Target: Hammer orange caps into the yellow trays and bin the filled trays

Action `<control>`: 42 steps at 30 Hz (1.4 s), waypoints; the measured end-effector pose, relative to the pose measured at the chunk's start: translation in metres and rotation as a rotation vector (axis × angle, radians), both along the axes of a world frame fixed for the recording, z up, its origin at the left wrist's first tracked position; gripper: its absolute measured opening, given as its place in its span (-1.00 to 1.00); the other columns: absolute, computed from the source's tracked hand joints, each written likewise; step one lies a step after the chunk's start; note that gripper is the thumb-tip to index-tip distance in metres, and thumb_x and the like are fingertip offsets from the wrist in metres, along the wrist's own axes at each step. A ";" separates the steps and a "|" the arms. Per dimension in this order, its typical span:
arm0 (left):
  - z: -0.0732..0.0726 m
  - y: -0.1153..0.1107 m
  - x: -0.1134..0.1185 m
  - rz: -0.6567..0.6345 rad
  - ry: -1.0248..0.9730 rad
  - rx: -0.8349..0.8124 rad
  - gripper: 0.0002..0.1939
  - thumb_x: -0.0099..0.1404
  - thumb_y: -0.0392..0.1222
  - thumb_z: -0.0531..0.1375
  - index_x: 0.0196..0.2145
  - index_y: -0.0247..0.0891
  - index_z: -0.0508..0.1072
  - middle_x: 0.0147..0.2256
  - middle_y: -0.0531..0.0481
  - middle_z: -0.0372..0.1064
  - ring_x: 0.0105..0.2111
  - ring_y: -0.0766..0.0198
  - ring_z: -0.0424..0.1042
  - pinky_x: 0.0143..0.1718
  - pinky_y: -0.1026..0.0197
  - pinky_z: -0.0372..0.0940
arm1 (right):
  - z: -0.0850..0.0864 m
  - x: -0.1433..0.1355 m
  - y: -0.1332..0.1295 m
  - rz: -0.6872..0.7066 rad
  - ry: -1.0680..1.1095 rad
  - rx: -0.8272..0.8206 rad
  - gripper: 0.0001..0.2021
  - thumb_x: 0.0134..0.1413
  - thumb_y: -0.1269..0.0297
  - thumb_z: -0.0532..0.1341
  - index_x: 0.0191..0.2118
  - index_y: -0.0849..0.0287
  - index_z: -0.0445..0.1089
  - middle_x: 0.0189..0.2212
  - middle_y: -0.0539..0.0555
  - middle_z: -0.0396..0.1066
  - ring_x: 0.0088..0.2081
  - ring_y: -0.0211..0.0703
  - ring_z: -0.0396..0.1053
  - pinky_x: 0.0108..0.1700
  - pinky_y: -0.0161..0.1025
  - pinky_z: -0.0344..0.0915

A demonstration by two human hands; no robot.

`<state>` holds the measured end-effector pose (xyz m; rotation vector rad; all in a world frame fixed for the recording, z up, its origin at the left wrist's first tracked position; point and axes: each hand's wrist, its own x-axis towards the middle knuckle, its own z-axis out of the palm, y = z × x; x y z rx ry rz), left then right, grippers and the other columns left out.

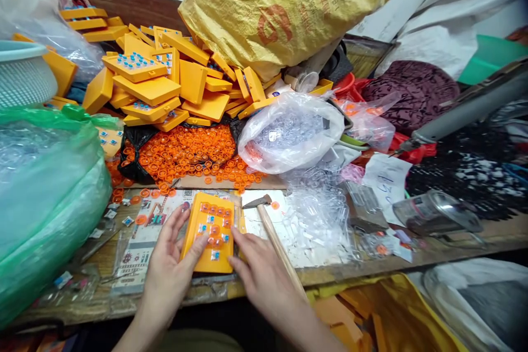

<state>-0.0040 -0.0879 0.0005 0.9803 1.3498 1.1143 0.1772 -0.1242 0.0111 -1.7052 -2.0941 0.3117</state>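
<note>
Clamped between left thumb and fingers (176, 247), the yellow panel (208, 261) was touched by the right hand (264, 267) opposite.

Orange-yellow panel (190, 247), apparently blue-dotted

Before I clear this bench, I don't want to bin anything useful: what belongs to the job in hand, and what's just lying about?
Likely the job's:
- yellow panel between left hand and right hand
- loose orange cups
- stacked yellow panels
- hammer, perhaps

Probably just lying about:
- handwritten note
- light-blue basket
- maroon cloth
</note>
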 end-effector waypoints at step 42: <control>0.030 -0.024 0.022 -0.031 -0.731 -0.244 -0.48 0.20 -0.17 0.29 0.09 -0.16 0.26 -0.04 -0.09 0.45 -0.09 0.16 0.47 -0.04 0.15 0.37 | 0.004 -0.033 0.013 -0.102 0.774 0.352 -0.52 -0.05 0.46 0.34 0.01 -0.13 0.39 -0.05 0.01 0.44 0.02 -0.11 0.33 0.11 -0.04 0.21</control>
